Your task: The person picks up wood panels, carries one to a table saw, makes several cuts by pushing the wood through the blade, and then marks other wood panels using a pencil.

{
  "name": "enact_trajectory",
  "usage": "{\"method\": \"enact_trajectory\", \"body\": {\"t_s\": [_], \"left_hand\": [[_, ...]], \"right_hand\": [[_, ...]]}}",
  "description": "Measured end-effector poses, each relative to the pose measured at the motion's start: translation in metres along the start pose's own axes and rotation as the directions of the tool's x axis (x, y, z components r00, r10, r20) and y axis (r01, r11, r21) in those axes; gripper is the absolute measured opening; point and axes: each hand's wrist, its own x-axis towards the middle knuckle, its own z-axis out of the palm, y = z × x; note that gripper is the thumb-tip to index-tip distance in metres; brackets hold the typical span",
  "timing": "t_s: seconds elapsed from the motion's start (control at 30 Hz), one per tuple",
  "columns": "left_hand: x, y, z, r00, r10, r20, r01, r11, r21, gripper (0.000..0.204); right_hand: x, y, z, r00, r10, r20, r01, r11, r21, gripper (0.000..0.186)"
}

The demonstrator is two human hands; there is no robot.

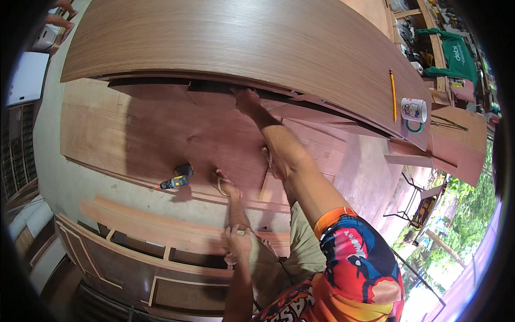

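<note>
A large wood-grain tabletop spans the upper part of the view. My right hand reaches in under its near edge, next to a dark panel below the top. That hand looks closed; its fingertips, and whatever they hold, are hidden in shadow. Lower down, my left hand rests at my bent knee with its fingers apart and nothing visible in it. A cordless drill, black and grey with yellow parts, lies on the brown boards left of my foot.
On the tabletop's right end lie a yellow pencil and a white mug with a green handle. A wooden cabinet frame lies at lower left. A green bag hangs at upper right. Another person's feet show at upper left.
</note>
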Motion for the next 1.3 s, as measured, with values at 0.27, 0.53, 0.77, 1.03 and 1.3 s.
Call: {"method": "enact_trajectory", "body": {"t_s": [0.27,0.53,0.77,1.03,1.3], "left_hand": [[-0.005,-0.003,0.013,0.999,-0.017,-0.041,0.019,0.999,0.034,0.052],[0.012,-0.003,-0.009,1.0,0.012,-0.002,-0.011,0.997,0.076,0.058],[0.019,0.014,-0.024,0.996,0.059,0.06,-0.074,0.952,0.296,0.067],[0.01,0.031,0.007,0.978,0.191,0.087,-0.21,0.889,0.407,0.058],[0.002,0.047,0.025,0.961,0.232,0.153,-0.277,0.832,0.48,0.051]], "right_hand": [[-0.019,0.014,0.002,0.939,-0.086,-0.334,0.095,0.995,0.01,0.069],[-0.126,0.05,0.02,0.829,-0.074,-0.554,0.168,0.979,0.12,0.065],[-0.199,0.187,-0.008,0.686,0.182,-0.704,-0.248,0.969,0.009,0.059],[-0.177,0.248,-0.01,0.887,0.18,-0.426,-0.33,0.892,-0.31,0.058],[-0.13,0.294,0.008,0.932,0.052,-0.358,-0.084,0.994,-0.076,0.051]]}}
